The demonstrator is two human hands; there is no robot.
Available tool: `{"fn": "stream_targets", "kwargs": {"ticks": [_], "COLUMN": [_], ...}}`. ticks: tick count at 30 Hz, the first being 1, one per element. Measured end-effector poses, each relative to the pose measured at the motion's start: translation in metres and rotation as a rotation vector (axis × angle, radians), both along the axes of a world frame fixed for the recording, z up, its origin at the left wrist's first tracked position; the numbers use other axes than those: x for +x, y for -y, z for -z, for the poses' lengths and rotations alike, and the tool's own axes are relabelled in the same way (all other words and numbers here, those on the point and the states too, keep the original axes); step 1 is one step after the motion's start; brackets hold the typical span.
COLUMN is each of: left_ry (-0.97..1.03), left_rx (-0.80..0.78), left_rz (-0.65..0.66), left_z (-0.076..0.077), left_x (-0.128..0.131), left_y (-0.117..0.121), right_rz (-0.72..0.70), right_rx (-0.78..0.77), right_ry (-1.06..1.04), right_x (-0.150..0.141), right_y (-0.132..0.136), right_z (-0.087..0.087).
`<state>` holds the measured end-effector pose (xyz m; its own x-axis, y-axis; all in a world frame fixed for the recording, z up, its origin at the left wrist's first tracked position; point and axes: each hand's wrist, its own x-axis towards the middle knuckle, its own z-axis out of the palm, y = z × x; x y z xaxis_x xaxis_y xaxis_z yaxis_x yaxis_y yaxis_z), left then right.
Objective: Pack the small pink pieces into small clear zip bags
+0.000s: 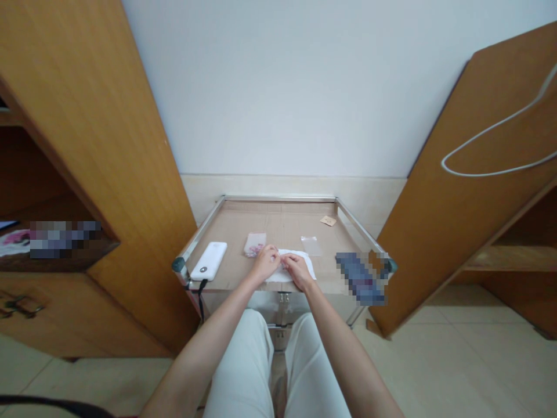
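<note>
Sheet of white material (279, 277) lies on the tabletop (282, 223) beneath the left hand (266, 263) and right hand (296, 270), fingertips close together; I cannot tell whether they clamp anything. Light, steady fingers over the sheet should serve best, clear of the pink-patterned packet (255, 244) left of it

White sheet (279, 276); pink-patterned packet (254, 245); white device (210, 260); tan tabletop (278, 222); orange-brown cabinet (108, 128).

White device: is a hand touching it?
No, the white device lies apart from the left hand and right hand, both over the white sheet.
</note>
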<state>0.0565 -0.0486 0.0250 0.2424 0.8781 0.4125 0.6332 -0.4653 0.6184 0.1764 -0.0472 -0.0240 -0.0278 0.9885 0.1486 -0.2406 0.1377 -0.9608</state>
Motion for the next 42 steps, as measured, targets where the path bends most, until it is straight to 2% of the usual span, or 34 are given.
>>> {"fn": "stream_targets", "kwargs": {"ticks": [5, 10, 17, 23, 33, 42], "left_ry": [-0.086, -0.126, -0.139, -0.162, -0.158, -0.228], "left_rx": [0.005, 0.036, 0.074, 0.078, 0.093, 0.083], "left_rz": [-0.052, -0.058, -0.081, -0.11, -0.131, -0.117], "left_z": [-0.005, -0.002, 0.004, 0.003, 0.004, -0.008], "left_x": [0.004, 0.007, 0.009, 0.01, 0.012, 0.008], "left_y": [0.005, 0.006, 0.006, 0.008, 0.01, 0.018], "right_rz": [0.052, 0.086, 0.097, 0.083, 0.136, 0.087], "right_rx": [0.017, 0.017, 0.002, 0.005, -0.006, 0.021], "right_ry": [0.048, 0.054, 0.054, 0.057, 0.04, 0.009], "right_x": [0.001, 0.0, -0.002, -0.002, -0.001, -0.002], "right_y": [-0.004, -0.002, 0.003, 0.003, 0.0, 0.004], "right_z": [0.007, 0.003, -0.003, -0.004, 0.001, -0.006]}}
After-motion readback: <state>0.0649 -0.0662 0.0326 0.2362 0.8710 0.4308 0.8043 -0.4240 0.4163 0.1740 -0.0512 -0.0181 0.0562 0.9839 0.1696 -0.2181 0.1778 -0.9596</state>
